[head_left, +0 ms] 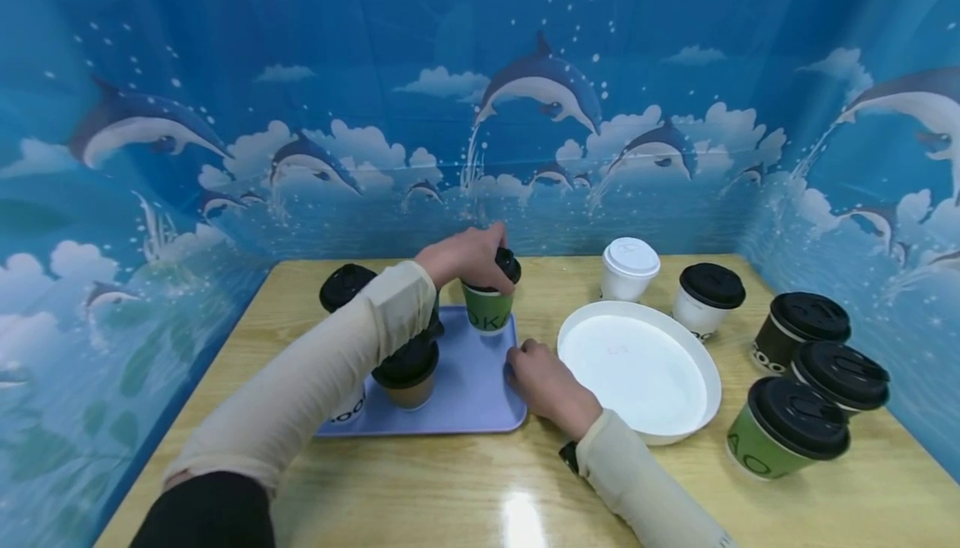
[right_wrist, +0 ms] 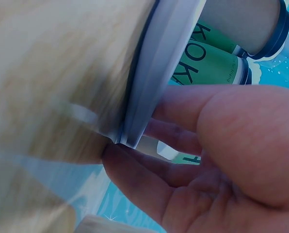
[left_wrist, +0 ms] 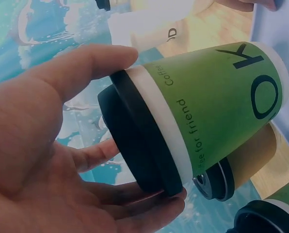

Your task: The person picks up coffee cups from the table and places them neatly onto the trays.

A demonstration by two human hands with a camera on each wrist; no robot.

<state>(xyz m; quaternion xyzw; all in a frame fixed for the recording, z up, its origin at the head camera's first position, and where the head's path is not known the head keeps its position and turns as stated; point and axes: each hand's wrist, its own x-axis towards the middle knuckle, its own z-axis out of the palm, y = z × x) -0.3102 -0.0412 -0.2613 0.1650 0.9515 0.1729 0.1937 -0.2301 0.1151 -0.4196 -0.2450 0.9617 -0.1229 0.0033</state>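
My left hand (head_left: 468,258) grips a green paper cup (head_left: 489,311) by its black lid (left_wrist: 139,131), thumb on one side and fingers round the other. The cup is upright over the back right corner of the lavender tray (head_left: 472,398); whether its base touches the tray I cannot tell. My right hand (head_left: 553,388) holds the tray's right edge, with the rim (right_wrist: 147,82) between thumb and fingers in the right wrist view. On the tray's left part stand a brown cup (head_left: 411,394) with a black lid and other lidded cups, partly hidden behind my left forearm.
Right of the tray lies a round white dish (head_left: 637,365). Behind it stand a white-lidded cup (head_left: 628,273) and a white cup with a black lid (head_left: 701,306). A black cup (head_left: 780,340), a green cup (head_left: 765,440) and another black-lidded cup (head_left: 840,373) cluster at the right.
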